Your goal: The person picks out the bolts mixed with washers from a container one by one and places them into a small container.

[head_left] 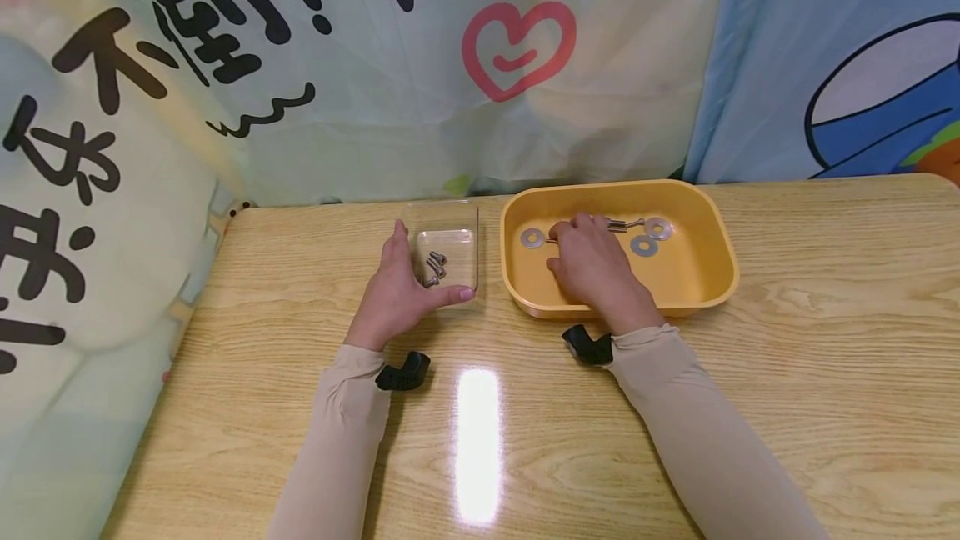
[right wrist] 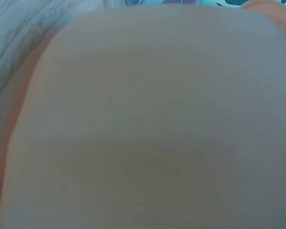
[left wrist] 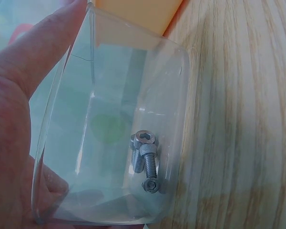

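My left hand (head_left: 397, 294) (left wrist: 12, 109) grips a clear plastic box (head_left: 477, 248) (left wrist: 178, 71), thumb along its near side and fingers at its left side. Several socket-head screws (head_left: 437, 259) (left wrist: 151, 164) lie together inside the box. Within the yellow tray (head_left: 705, 252), my right hand (head_left: 596, 265) reaches down with bent fingers near the left part of the floor. A thin metal piece shows beside those fingertips, but whether they pinch it is hidden. Flat washers (head_left: 532, 237) (head_left: 658, 228) (head_left: 643, 246) and more screws (head_left: 617, 226) lie around the hand.
Both containers stand side by side on a wooden table (head_left: 825, 315), near its back edge. A printed cloth (head_left: 600, 132) hangs behind and along the left. A blurred pale surface (right wrist: 148, 119) fills most of the right wrist view.
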A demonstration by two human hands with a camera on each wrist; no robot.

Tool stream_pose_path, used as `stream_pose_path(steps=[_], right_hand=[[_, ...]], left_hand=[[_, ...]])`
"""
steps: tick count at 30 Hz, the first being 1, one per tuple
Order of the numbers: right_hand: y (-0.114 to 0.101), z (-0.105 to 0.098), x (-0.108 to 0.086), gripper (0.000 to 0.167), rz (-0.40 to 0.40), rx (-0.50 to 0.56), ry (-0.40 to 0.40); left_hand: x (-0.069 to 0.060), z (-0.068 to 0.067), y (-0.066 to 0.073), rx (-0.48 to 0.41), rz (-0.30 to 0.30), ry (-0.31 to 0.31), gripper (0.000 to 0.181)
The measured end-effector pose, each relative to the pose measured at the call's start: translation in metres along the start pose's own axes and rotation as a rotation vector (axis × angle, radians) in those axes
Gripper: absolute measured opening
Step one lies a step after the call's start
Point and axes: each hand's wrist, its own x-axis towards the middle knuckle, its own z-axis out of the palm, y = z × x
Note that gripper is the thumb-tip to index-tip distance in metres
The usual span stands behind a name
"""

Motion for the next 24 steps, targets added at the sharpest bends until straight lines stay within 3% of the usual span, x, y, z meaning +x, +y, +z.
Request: stream_pose_path(steps=[12,24], right_hand=[[-0.0009,-0.0026,-0.0023,0.024,0.075,-0.007,0.024],[-0.0001,-0.0012,0.0007,0.021,0.138,0.031,0.011]], left_hand=[[0.0001,-0.0006,0.0013,-0.004,-0.007,-0.002,0.143],[0.0000,-0.0002,0.0000,-0.011,0.003,0.000,0.142]])
